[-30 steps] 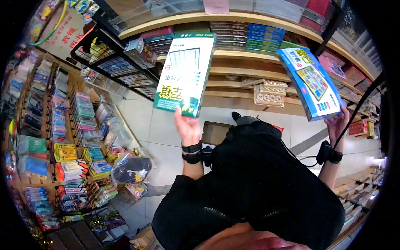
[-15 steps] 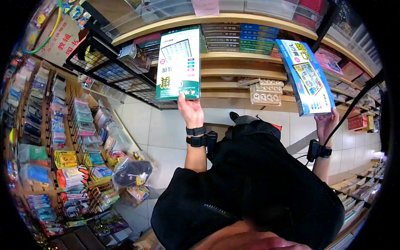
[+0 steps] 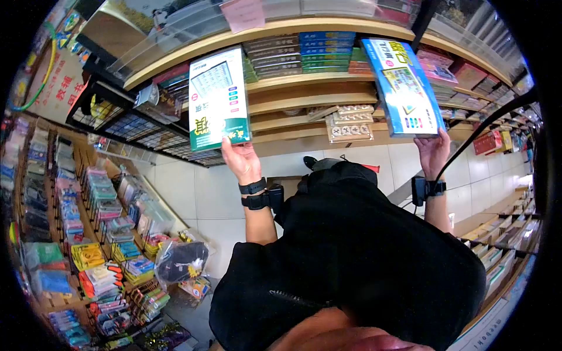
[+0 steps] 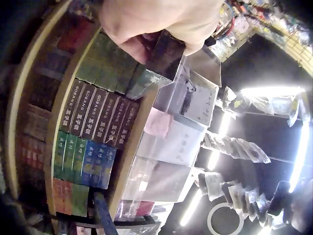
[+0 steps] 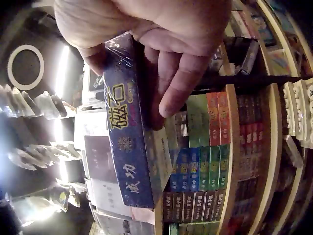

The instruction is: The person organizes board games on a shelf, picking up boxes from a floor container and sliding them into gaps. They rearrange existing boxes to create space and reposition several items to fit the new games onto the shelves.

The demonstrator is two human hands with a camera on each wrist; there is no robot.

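In the head view my left hand grips the lower edge of a white and green board game box, thumb on its front face. My right hand holds a blue board game box by its bottom end. Both boxes stand out in front of the shelf, fronts facing me, well apart from each other. From the right wrist, the blue box's long side shows yellow and white characters, with fingers and thumb on opposite faces. In the left wrist view, only a dark end of the held box shows beneath the hand.
Stacked game boxes in brown, blue and green fill the shelf behind the held boxes. Wooden Chinese chess sets lie on a lower shelf. A black wire rack stands at left, beside racks of packaged goods.
The head view has swung right, so the shelf sits further left. The green and white box has straightened from its tilt. The blue box is raised closer to the shelf. Both hands keep their grips.
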